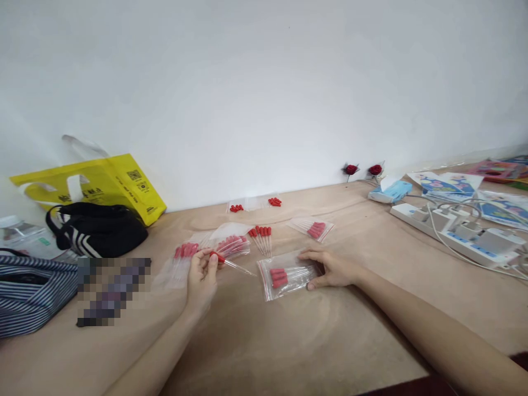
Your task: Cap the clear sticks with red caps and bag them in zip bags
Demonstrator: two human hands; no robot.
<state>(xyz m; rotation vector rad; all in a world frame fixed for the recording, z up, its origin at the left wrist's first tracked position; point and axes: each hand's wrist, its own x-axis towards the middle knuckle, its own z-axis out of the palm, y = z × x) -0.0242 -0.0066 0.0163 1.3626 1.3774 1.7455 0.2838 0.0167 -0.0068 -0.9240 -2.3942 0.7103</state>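
Observation:
My left hand (202, 279) pinches a dropper (236, 266) by its red rubber bulb. The dropper's clear tube points right and down, its tip close to the left end of a clear zip bag (270, 290). Inside that bag lie several red-bulbed droppers. Around the bag's right end, the thumb and fingers of my right hand (335, 269) are closed. Just behind the bag, several loose droppers (260, 233) lie side by side on the table. Left of them rest more filled bags (233, 245), partly behind my left hand. Another filled bag (317, 229) lies further back on the right.
Small bags with red bulbs (236, 208) lie near the wall. On the left are a yellow bag (119, 176), a black pouch (107, 228) and a striped bag (33, 297). Tissues (390, 190) and a cabled power strip (449, 234) sit on the right.

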